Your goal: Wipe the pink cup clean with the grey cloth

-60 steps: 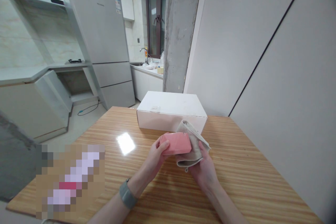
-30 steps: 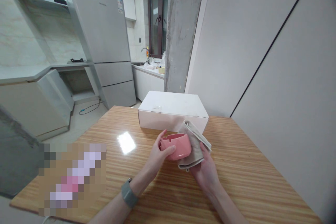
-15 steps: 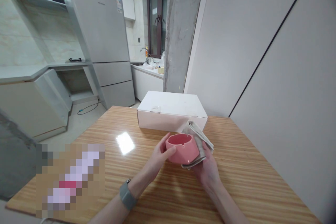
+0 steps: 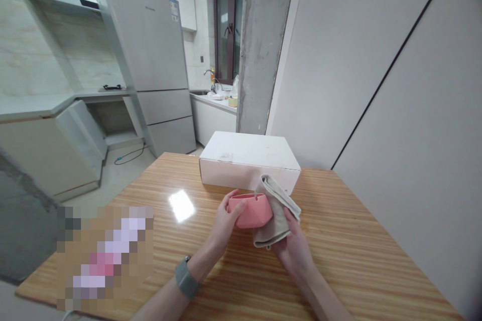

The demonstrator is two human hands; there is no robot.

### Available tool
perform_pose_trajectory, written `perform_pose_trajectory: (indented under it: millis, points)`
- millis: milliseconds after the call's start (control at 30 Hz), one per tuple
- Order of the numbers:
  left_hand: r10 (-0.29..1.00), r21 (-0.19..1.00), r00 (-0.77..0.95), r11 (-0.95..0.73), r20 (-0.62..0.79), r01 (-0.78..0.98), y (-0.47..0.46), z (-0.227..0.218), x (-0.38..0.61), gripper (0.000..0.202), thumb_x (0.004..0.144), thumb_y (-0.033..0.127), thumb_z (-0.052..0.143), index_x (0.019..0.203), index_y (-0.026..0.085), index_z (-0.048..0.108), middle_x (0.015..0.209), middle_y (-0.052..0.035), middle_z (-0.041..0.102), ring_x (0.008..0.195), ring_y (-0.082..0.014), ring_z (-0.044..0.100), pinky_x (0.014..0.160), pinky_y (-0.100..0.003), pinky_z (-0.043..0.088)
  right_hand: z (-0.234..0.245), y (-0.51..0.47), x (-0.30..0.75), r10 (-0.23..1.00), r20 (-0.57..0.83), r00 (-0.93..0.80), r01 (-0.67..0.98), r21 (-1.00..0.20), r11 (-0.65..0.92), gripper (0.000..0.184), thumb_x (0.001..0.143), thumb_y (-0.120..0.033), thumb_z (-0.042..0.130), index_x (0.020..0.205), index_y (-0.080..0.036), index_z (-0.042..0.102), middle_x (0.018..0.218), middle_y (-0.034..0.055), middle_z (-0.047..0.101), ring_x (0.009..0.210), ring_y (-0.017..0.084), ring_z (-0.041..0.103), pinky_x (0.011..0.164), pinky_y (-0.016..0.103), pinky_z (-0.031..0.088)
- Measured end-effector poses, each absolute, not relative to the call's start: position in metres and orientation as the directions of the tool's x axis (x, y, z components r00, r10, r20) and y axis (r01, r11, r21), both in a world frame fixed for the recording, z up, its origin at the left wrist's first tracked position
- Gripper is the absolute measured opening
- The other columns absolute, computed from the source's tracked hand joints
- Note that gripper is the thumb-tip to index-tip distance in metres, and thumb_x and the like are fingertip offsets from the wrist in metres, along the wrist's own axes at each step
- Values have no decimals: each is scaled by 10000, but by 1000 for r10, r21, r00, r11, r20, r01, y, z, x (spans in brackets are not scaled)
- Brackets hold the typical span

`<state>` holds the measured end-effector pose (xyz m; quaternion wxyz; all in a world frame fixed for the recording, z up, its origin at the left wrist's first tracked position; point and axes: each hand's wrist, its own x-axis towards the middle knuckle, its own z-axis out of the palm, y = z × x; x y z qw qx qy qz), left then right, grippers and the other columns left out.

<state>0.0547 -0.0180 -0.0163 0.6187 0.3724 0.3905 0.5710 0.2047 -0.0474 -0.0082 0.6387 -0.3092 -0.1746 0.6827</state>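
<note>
A pink, many-sided ashtray with a notched rim is held above the table by my left hand. The thumb presses its near side while the fingers curl over the far left rim. Pressed against its right side is a folded grey-beige cloth with a pale hem. My right hand grips this cloth from the right and below; some of its fingers are hidden behind the folds. Little of the ashtray's inside shows, as its rim is nearly edge-on to me.
A closed white cardboard box stands just beyond my hands on the striped wooden table. A blurred-out patch covers the table's left side. Farther back are a fridge, a sink counter and a concrete pillar.
The ashtray has shifted slightly left and tilted, so its opening shows less. The cloth has moved left along its side, and more of its grey face is visible.
</note>
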Motion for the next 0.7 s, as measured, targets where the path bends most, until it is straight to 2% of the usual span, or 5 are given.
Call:
perform_pose_trajectory:
  millis: [100,267,400,600,700]
  points:
    - [995,897,15,97,-100,-432,-17,-19,56,807,682,497,777,1326,122,466,1200,-195,659,1089,-305,620,920,-391,478,-12,-46,205,978,-206,30,-765,-634,-110,387,660,-491,779,967,-256,758,987,30,782,1038,288,687,951,429,521]
    - [977,799,194,187,-90,-571,-18,-21,59,778,764,451,675,1430,177,380,1238,-145,657,1160,-302,589,965,-407,451,-5,-45,208,969,-232,83,-779,-621,-82,396,680,-460,761,1009,-240,745,1011,27,778,1119,283,647,961,408,513]
    - [970,820,235,189,-68,-540,-22,-15,57,881,729,366,735,1473,137,323,1293,-160,622,1226,-298,541,1040,-402,388,5,-47,210,965,-251,70,-775,-623,-106,391,686,-468,750,987,-219,750,1029,40,774,1135,297,634,961,418,508]
    - [966,842,249,185,-63,-507,-28,-5,53,968,620,456,838,1419,124,406,1292,-195,604,1184,-328,559,984,-401,423,5,-51,207,985,-159,-63,-769,-621,-149,396,750,-497,713,1028,-217,742,1083,65,758,1152,291,624,994,432,472]
    - [962,808,264,209,-70,-550,-28,-7,55,910,640,486,820,1380,131,427,1258,-187,618,1139,-308,581,964,-397,428,1,-49,206,978,-202,-56,-785,-596,-168,385,747,-476,720,1038,-225,736,1077,57,761,1141,284,631,997,436,467]
